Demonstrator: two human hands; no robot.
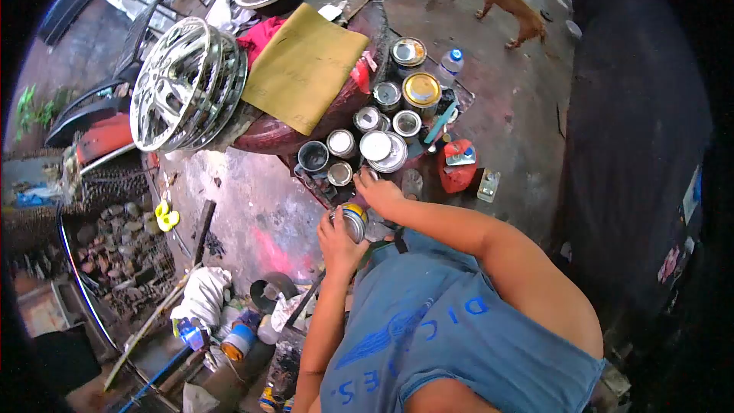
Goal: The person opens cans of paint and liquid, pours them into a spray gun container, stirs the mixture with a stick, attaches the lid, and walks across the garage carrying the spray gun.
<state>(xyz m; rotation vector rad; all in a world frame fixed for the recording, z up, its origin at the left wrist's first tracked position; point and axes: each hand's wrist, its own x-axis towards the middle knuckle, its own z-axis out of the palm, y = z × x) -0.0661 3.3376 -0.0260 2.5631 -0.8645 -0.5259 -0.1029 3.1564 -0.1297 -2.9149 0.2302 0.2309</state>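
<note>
My left hand [340, 243] is wrapped around a metal can [353, 222] with a yellow and blue label, held close to my body. Just ahead of it, my right hand [380, 193] reaches to the near edge of a cluster of paint cans, its fingers slightly bent and apart. Closest to those fingers are a small open can [340, 173] and a large tin with a pale lid [391, 153]. A dark mug-like container [313, 156] stands to the left. Further back is a can with a yellow-stained top [421, 89].
Chrome wheel rims [180, 88] and a sheet of brown sandpaper [306, 69] lie left of the cans. A capped plastic bottle [450, 66] and a red bag [457, 167] are to the right. A dog [508, 4] stands behind. Dark cloth [638, 145] hangs at far right.
</note>
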